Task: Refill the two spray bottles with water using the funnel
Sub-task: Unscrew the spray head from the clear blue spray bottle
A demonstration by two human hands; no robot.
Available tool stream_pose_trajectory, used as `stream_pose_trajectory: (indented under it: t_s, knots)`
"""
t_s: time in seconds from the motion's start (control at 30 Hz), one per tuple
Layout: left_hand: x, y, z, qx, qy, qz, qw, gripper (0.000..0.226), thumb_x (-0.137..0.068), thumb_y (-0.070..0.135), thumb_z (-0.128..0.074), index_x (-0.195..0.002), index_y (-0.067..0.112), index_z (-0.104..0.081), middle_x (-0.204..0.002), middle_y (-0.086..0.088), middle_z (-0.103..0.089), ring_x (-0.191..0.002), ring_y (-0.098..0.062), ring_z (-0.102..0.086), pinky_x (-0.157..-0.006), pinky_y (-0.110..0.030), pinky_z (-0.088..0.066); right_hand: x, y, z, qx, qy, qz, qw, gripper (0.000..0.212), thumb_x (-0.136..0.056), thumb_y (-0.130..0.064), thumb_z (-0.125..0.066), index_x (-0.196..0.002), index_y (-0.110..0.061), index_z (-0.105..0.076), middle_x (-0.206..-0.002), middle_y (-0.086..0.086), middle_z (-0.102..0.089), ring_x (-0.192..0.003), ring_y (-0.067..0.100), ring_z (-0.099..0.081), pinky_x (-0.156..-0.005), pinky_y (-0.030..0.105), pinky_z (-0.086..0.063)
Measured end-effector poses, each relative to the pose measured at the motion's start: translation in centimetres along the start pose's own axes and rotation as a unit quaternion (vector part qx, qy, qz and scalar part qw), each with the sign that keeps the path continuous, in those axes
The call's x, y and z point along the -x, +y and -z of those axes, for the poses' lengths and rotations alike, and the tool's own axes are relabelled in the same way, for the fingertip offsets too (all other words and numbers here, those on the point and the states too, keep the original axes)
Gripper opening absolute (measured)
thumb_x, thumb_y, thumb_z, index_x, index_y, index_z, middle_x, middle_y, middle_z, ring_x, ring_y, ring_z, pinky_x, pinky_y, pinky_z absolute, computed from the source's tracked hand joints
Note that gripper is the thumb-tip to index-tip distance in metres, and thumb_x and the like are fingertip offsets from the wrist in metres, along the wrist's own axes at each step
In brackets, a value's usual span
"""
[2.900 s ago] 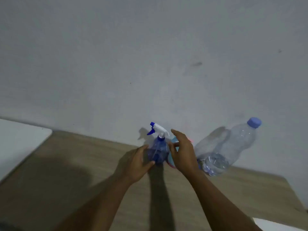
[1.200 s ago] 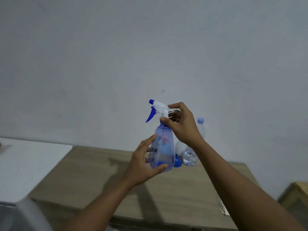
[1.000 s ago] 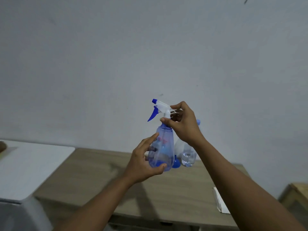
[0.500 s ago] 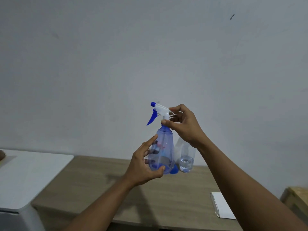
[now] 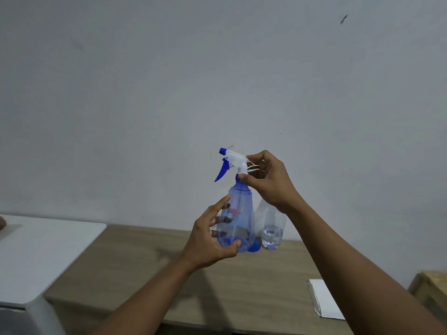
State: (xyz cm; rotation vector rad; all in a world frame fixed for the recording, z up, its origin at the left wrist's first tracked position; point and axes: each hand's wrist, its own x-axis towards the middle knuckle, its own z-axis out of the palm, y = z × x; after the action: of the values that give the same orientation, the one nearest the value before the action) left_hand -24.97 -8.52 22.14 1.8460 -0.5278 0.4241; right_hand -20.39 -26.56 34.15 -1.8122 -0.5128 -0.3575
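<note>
- I see a wooden worktop [image 5: 135, 257] running across the lower frame, its grain light brown, with shadows falling across its middle.
- I note a white surface [image 5: 41, 252] with a rounded corner at the left; whether it touches the worktop I cannot tell.
- I log a white folded paper or card [image 5: 324, 301] lying flat near the worktop's right front edge.
- I see a light wooden piece of furniture [image 5: 433, 286] at the far right, cut off by the frame.
- I record a plain grey-white wall [image 5: 169, 81] behind, bearing a small dark mark [image 5: 343, 19] at upper right.
</note>
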Motion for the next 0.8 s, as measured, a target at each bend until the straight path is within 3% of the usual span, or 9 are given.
stream_pose_trajectory:
  t_s: [0.2, 0.37, 0.5, 0.63, 0.8]
  knots:
    - [-0.1, -0.6, 0.4, 0.006, -0.001, -0.003, 1.000, 0.095, -0.066, 0.023, -0.089, -0.144, 0.039, -0.036, -0.139, 0.013, -0.053, -0.121, -0.015, -0.061, -0.082, -0.036, -0.062, -0.2, 0.2, -0.9, 0.021, 0.015, 0.005, 1.000, 0.049, -0.078, -0.022, -0.085, -0.116, -0.017, -0.056, -0.111, -0.001, -0.069, -0.092, 0.016, -0.070, -0.076, 0.022, -0.060]
    - [-0.2, -1.0, 1.0, 0.011, 0.003, -0.003, 1.000, 0.095, -0.065, 0.026, -0.088, -0.143, 0.041, -0.036, -0.141, 0.011, -0.052, -0.120, -0.015, -0.061, -0.081, -0.032, -0.062, -0.4, 0.3, -1.3, 0.001, 0.005, 0.004, 1.000, 0.043, -0.083, -0.007, -0.079, -0.119, -0.013, -0.055, -0.114, 0.003, -0.068, -0.097, 0.017, -0.070, -0.082, 0.026, -0.060]
    - [-0.5, -1.3, 1.2, 0.016, 0.003, -0.002, 1.000, 0.096, -0.066, 0.025, -0.088, -0.144, 0.043, -0.036, -0.142, 0.010, -0.051, -0.121, -0.015, -0.061, -0.079, -0.029, -0.061, -0.5, 0.3, -1.9, 0.016, 0.021, 0.012, 1.000, 0.050, -0.079, -0.020, -0.085, -0.119, -0.018, -0.055, -0.113, -0.002, -0.068, -0.090, 0.012, -0.069, -0.076, 0.020, -0.059]
    - [-0.8, -1.6, 1.4, 0.020, 0.008, -0.006, 1.000, 0.096, -0.066, 0.030, -0.088, -0.146, 0.038, -0.036, -0.142, 0.006, -0.051, -0.122, -0.018, -0.060, -0.080, -0.029, -0.061, -0.9, 0.6, -2.2, 0.001, 0.020, 0.005, 1.000, 0.045, -0.083, -0.009, -0.079, -0.120, -0.017, -0.055, -0.114, -0.001, -0.067, -0.097, 0.017, -0.070, -0.084, 0.031, -0.062]
    - [-1.3, -1.9, 1.7, 0.016, 0.005, -0.007, 1.000, 0.096, -0.067, 0.026, -0.089, -0.145, 0.040, -0.035, -0.142, 0.010, -0.050, -0.121, -0.014, -0.060, -0.079, -0.024, -0.060, -1.1, 0.7, -2.7, 0.014, 0.032, 0.017, 0.999, 0.051, -0.080, -0.020, -0.084, -0.121, -0.020, -0.054, -0.114, -0.002, -0.067, -0.094, 0.014, -0.069, -0.080, 0.025, -0.060]
